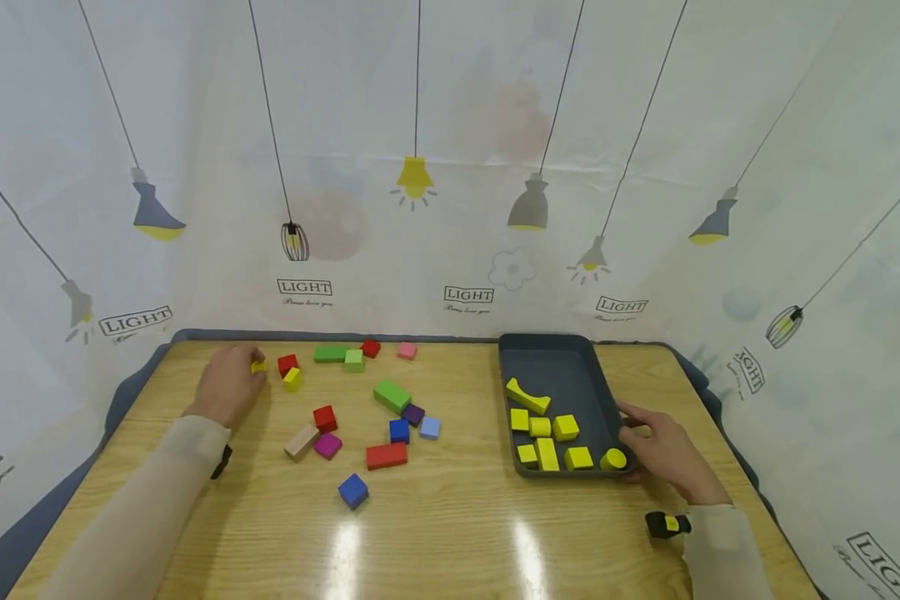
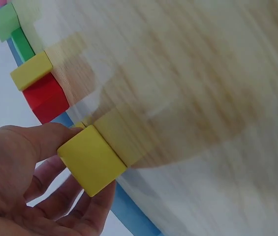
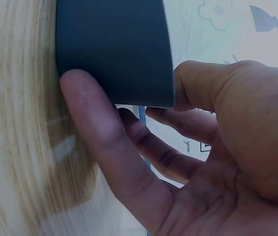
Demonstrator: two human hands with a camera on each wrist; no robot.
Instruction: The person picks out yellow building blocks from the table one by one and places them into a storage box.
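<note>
At the far left of the table, my left hand (image 1: 228, 385) pinches a yellow block (image 2: 92, 160) between thumb and fingers. A sliver of yellow shows just behind that block in the left wrist view. Close to its right are a red block (image 2: 46, 98) and another yellow block (image 1: 292, 380). My right hand (image 1: 663, 446) grips the dark tray (image 1: 551, 358) at its near right corner, thumb at the rim and a finger along the outer wall (image 3: 124, 54). Inside the tray lie several yellow pieces, among them an arch (image 1: 528, 398), cubes and a cylinder (image 1: 612, 459).
Loose blocks spread over the left and middle of the table: green (image 1: 392, 396), red (image 1: 386, 456), blue (image 1: 353, 492), magenta (image 1: 327, 446), plain wood (image 1: 302, 442) and others. A printed curtain (image 1: 375, 250) hangs around the table's back and sides.
</note>
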